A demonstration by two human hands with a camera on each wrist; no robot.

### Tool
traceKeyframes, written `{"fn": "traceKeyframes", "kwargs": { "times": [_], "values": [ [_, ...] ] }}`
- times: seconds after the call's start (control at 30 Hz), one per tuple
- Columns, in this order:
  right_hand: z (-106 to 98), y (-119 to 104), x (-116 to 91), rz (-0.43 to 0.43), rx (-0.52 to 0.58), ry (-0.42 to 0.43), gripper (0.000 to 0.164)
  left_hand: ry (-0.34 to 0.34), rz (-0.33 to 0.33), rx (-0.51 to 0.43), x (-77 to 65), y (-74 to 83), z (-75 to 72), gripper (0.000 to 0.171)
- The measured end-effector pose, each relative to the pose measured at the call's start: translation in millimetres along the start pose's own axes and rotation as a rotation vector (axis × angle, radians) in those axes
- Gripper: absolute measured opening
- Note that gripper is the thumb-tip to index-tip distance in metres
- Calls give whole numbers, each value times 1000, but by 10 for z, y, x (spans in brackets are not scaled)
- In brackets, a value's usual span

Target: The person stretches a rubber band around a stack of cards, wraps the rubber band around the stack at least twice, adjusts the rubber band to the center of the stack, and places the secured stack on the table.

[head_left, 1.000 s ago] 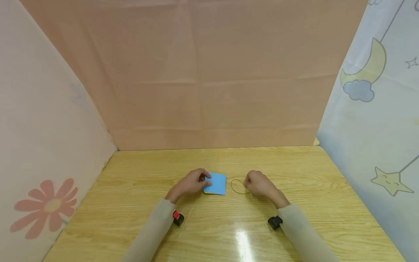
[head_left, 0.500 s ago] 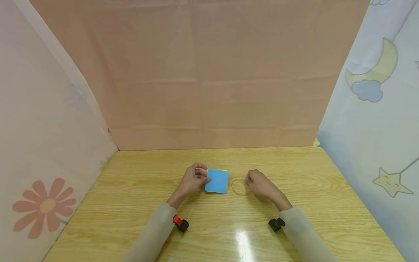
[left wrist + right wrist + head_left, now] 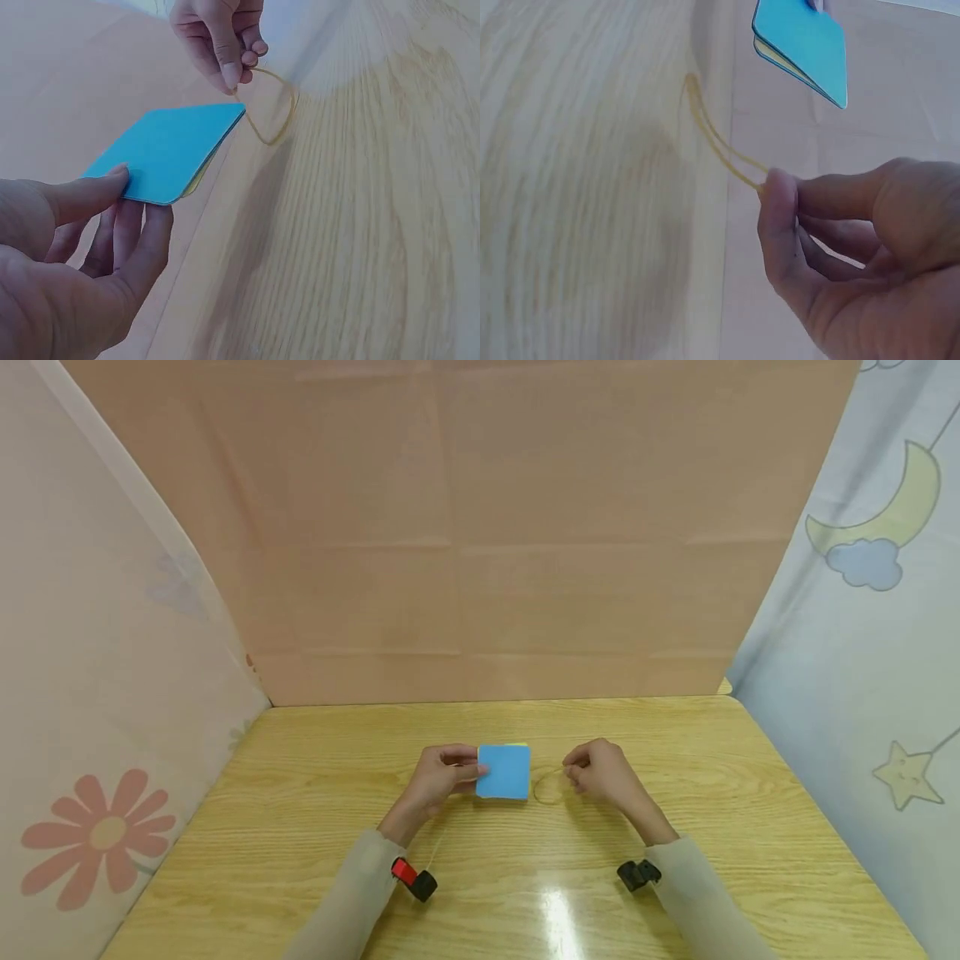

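My left hand (image 3: 435,781) pinches a small stack of square cards (image 3: 504,772) by its left edge, thumb on top and fingers beneath. The top card is blue with rounded corners, and a yellow one peeks out below it. In the left wrist view the cards (image 3: 176,150) are held tilted above the table. Across from them my right hand (image 3: 603,770) pinches a thin yellowish rubber band (image 3: 720,146) between thumb and forefinger. The band hangs as a loose loop on the side toward the cards, apart from them.
Both hands are over a wood-grain table (image 3: 300,827). A plain tan cloth (image 3: 465,543) stands along its far edge. Printed cloths with a flower (image 3: 108,832) and a moon (image 3: 911,493) flank it. Black wrist devices (image 3: 637,875) sit at both cuffs.
My left hand has raised the cards off the table and moved them slightly to the right. The right hand has lifted the rubber band a little.
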State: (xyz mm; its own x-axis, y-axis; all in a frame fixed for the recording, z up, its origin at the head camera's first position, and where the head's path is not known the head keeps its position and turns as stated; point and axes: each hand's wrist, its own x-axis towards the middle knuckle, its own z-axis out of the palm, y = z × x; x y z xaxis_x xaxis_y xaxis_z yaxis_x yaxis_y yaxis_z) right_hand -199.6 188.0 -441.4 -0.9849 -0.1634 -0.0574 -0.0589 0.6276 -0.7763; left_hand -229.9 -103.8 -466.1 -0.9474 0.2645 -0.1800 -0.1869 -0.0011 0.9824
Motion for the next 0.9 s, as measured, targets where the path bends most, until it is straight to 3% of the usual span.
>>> {"fn": "traceKeyframes", "kwargs": {
  "times": [0.2, 0.43, 0.9],
  "values": [
    [-71, -73, 3, -9, 22, 104, 21, -8, -5, -37, -42, 39, 24, 35],
    [-116, -166, 13, -84, 39, 176, 20, 5, -10, -44, -65, 49, 52, 36],
    [-94, -305, 49, -135, 85, 182, 17, -20, -16, -60, -59, 3, 112, 36]
  ]
}}
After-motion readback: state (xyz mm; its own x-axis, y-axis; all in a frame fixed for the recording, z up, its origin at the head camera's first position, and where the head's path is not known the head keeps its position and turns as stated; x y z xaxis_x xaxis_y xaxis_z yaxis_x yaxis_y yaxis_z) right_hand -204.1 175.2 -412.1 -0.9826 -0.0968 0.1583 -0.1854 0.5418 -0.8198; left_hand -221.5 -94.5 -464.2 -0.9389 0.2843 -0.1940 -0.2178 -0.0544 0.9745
